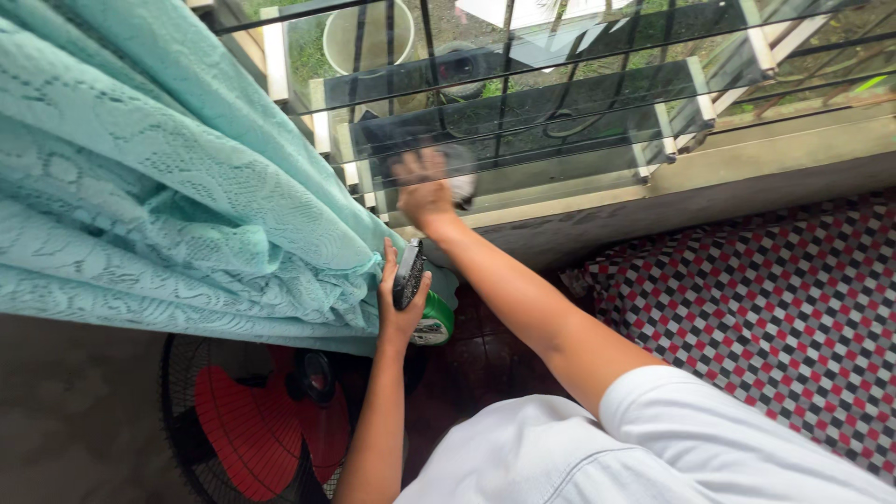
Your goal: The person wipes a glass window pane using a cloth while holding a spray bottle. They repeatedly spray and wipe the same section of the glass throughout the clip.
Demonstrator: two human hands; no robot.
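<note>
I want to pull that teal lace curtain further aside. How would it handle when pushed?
The teal lace curtain probably moves floppy and light: it hangs in soft bunched folds. Its open lace weave might snag on fingers. It would likely swing back, since the left hand, gripping a green-and-black bottle, seems to hold it aside.

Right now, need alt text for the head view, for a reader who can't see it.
Seen from above, a person's right hand presses a cloth against a glass louvre window, while the left hand holds a green-bottomed bottle beside a teal lace curtain. Below stand a red-bladed fan and a checkered red, black and white surface.
</note>
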